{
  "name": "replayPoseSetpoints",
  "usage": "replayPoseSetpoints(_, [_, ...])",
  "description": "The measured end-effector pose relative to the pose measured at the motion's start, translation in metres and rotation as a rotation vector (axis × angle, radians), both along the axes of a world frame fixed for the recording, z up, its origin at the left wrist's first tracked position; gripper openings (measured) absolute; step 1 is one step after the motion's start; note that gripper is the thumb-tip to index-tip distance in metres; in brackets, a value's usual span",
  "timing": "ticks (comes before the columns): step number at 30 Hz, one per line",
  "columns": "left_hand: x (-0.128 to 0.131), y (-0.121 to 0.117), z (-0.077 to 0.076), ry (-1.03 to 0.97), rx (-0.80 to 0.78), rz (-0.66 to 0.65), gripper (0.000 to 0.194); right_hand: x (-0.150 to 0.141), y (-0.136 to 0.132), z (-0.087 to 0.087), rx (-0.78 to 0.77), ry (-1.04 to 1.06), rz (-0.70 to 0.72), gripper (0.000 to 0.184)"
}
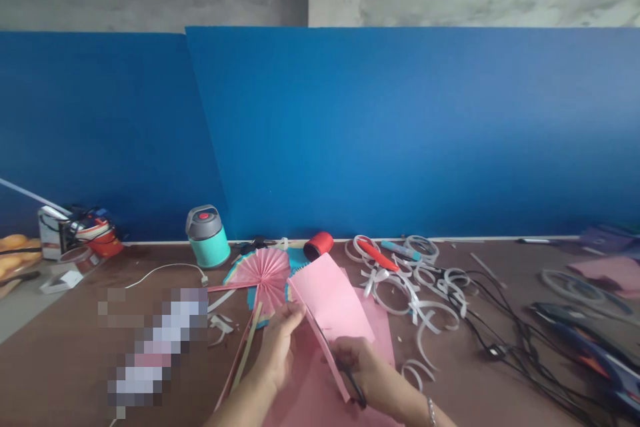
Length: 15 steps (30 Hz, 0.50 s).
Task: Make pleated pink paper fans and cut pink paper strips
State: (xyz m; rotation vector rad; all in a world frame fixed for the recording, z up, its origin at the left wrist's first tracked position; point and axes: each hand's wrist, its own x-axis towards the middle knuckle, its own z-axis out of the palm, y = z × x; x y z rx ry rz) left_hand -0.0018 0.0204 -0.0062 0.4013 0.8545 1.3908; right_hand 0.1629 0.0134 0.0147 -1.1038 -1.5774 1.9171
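My left hand [283, 340] pinches the left edge of a pink paper sheet [335, 297] held up at a slant. In my right hand [363, 373] is a pair of scissors [356, 387] with dark handles, its blades along the lower left side of the sheet. A narrow strip [330, 361] runs down that side, partly parted from the sheet. More pink paper [295, 400] lies on the table beneath both hands. Just beyond my left hand rests a pleated pink fan [265, 273] with blue pieces around it.
A teal jar [209, 248] and a red cylinder [320, 245] stand toward the blue partition [400, 133]. White ribbon loops [393, 295] and a red object [379, 255] lie to the right. Farther right are black cables [520, 347] and a dark blue tool [590, 353].
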Motion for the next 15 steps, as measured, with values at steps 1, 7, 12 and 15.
replayPoseSetpoints(1, [-0.001,0.001,-0.001,0.026,0.008,-0.002,0.028,0.000,0.000,0.001,0.000,0.004,-0.013,0.026])
replayPoseSetpoints(7, [-0.002,0.004,-0.007,0.115,-0.006,-0.023,0.031,-0.001,-0.001,0.000,0.000,0.009,-0.041,0.019])
replayPoseSetpoints(12, [-0.002,0.004,-0.013,0.181,-0.013,-0.013,0.030,-0.002,0.000,-0.010,0.024,0.021,-0.051,0.021])
replayPoseSetpoints(15, [-0.003,0.003,-0.016,0.225,-0.026,-0.008,0.029,-0.004,-0.001,-0.013,0.053,0.009,-0.061,0.023])
